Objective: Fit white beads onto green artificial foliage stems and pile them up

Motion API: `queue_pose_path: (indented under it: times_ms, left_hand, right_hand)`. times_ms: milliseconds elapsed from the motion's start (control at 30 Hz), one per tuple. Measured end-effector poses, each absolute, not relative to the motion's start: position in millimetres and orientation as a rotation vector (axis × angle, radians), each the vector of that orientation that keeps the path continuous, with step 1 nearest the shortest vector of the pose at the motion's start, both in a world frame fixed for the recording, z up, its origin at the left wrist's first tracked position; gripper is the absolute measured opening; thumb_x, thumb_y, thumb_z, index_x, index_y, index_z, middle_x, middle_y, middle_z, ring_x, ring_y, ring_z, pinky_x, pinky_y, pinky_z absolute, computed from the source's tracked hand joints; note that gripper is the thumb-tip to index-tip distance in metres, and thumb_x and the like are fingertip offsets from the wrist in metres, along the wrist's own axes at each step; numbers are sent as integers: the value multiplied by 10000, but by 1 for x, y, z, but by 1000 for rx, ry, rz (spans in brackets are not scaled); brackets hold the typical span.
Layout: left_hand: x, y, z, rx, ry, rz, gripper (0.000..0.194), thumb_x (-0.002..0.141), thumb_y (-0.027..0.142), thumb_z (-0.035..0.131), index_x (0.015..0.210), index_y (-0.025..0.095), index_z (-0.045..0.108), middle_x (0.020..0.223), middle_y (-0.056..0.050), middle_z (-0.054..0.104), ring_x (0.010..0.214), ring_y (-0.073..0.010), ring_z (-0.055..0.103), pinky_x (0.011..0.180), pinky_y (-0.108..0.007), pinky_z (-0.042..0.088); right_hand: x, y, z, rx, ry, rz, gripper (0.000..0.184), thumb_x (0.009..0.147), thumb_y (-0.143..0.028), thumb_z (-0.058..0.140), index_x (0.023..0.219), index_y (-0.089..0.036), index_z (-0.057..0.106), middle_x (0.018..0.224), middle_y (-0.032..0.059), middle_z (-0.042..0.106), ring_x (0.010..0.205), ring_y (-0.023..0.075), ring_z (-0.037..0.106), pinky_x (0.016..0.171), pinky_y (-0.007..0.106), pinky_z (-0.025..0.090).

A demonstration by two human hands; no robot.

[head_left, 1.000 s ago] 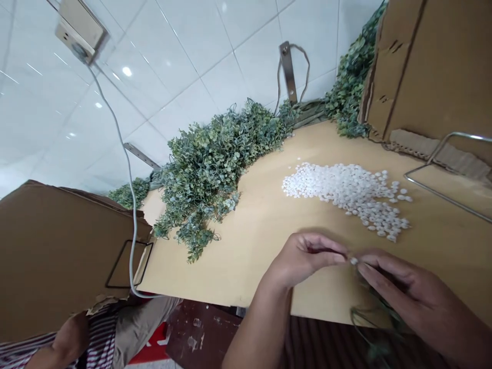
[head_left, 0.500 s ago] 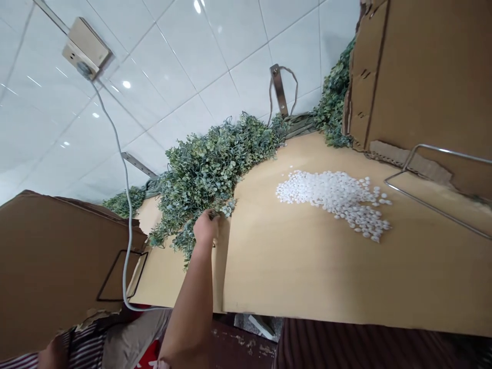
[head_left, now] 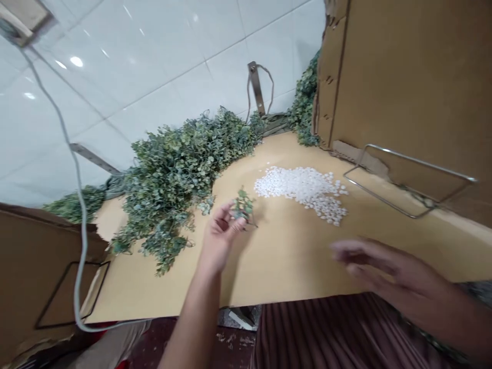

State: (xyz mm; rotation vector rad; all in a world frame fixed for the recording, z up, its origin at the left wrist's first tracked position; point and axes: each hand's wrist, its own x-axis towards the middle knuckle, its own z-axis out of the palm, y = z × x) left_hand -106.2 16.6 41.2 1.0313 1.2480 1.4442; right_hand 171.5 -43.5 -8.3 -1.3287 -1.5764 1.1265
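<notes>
My left hand (head_left: pixel 219 233) pinches a small green leafy sprig (head_left: pixel 243 206) above the tan tabletop (head_left: pixel 277 256), just right of a large heap of the same artificial greenery (head_left: pixel 177 169). My right hand (head_left: pixel 378 266) hovers low over the table's near right edge, blurred by motion, fingers stretched out toward the left with nothing seen in them. A pile of small white round pieces (head_left: pixel 303 189) lies beyond both hands, nearer the right one.
A tall cardboard box (head_left: pixel 403 77) with a metal wire frame (head_left: pixel 407 179) stands at the right. Another cardboard box (head_left: pixel 34 266) and a grey cable (head_left: pixel 79 205) are at the left. More greenery (head_left: pixel 303 102) and a metal bracket (head_left: pixel 255 87) sit against the white tiled wall.
My left hand has pulled a sprig out of the heap and drawn it back toward the middle. My right hand, out of view half a second ago, has come in over the table edge.
</notes>
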Motion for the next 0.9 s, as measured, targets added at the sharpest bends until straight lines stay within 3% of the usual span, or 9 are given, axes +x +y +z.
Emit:
queue_pose_path:
  times_ms: [133, 300, 500, 700, 900]
  left_hand:
    - [-44, -10, 23, 937, 1031, 1307, 448, 538, 246, 847, 952, 198, 682, 815, -9, 732, 724, -122, 661, 681, -222, 525]
    - [-24, -18, 8, 880, 951, 1218, 417, 580, 241, 829, 968, 204, 680, 910, -26, 726, 825, -138, 651, 711, -224, 514]
    - [-24, -20, -7, 812, 1011, 1259, 378, 595, 258, 820, 938, 189, 678, 814, -10, 695, 722, -108, 611, 655, -207, 492]
    - [-24, -20, -3, 732, 1085, 1293, 371, 598, 235, 815, 936, 186, 672, 712, 22, 645, 667, -91, 581, 582, -178, 471]
    - [-26, -18, 3, 599, 1041, 1245, 431, 546, 226, 843, 939, 179, 673, 658, 42, 633, 613, -81, 607, 557, -167, 491]
  right_hand:
    - [132, -18, 5, -1232, -1383, 1288, 505, 745, -573, 614, 1084, -199, 607, 1092, 129, 657, 1052, 270, 608, 847, 381, 541]
    - [110, -1, 0, -938, -1208, 1510, 313, 740, -439, 657, 938, -200, 621, 925, 59, 683, 863, 190, 642, 800, 335, 533]
    - [109, 2, -1, -893, -762, 1626, 219, 588, -350, 761, 649, -199, 615, 609, -36, 621, 632, 125, 590, 701, 279, 507]
    - [108, 1, -2, -904, -584, 1610, 286, 524, -378, 814, 666, -185, 659, 620, -41, 604, 607, 86, 546, 629, 220, 468]
    - [110, 1, -6, -849, -622, 1622, 267, 604, -398, 775, 687, -187, 633, 607, -35, 549, 593, 94, 504, 594, 243, 450]
